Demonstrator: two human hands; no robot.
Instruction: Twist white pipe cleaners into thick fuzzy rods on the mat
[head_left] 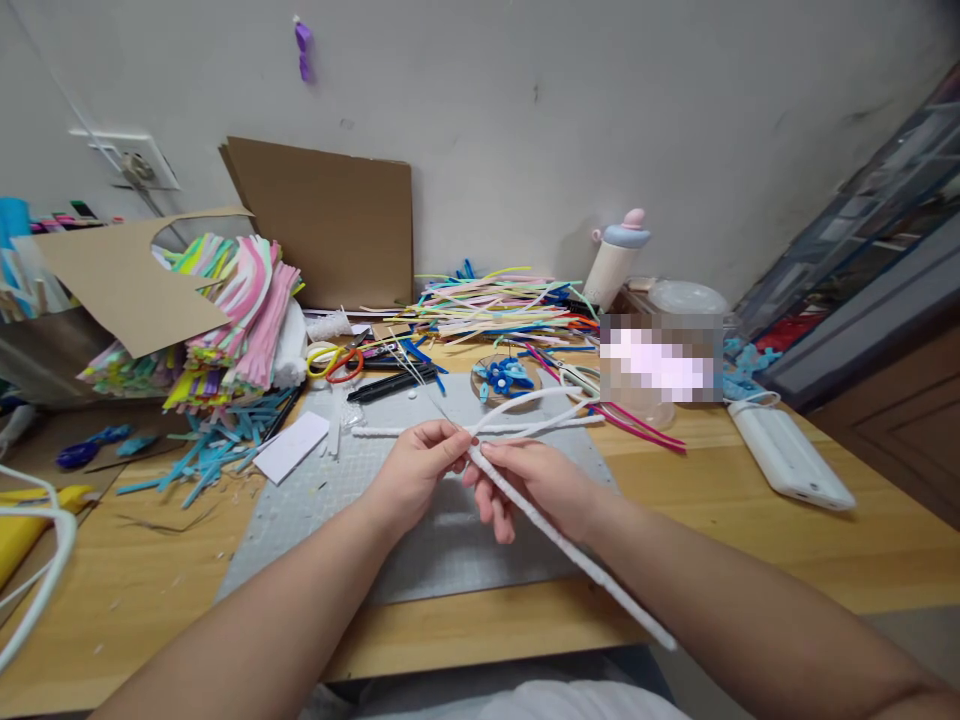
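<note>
My left hand (pixel 424 465) is closed in a pinch at the point where several white pipe cleaners (pixel 574 543) meet. Thin wire ends (pixel 420 375) stick up and leftward from its fingertips. Close beside it, my right hand (pixel 536 475) pinches the same joint between thumb and finger, its lower fingers curled below. One stem slants down over my right wrist toward the table's front edge; others curve up to the right. Another white pipe cleaner (pixel 375 432) lies across the grey cutting mat (pixel 420 575) behind my hands. What the fingertips press on is partly hidden.
Behind the mat are a dish of blue flower pieces (pixel 504 378), yellow-and-orange-handled scissors (pixel 345 365) and a heap of coloured pipe cleaners (pixel 495 305). Bundled stems (pixel 247 320) stand left; a bottle (pixel 619 260) and white power bank (pixel 791 455) are right. Cardboard (pixel 322 225) leans on the wall.
</note>
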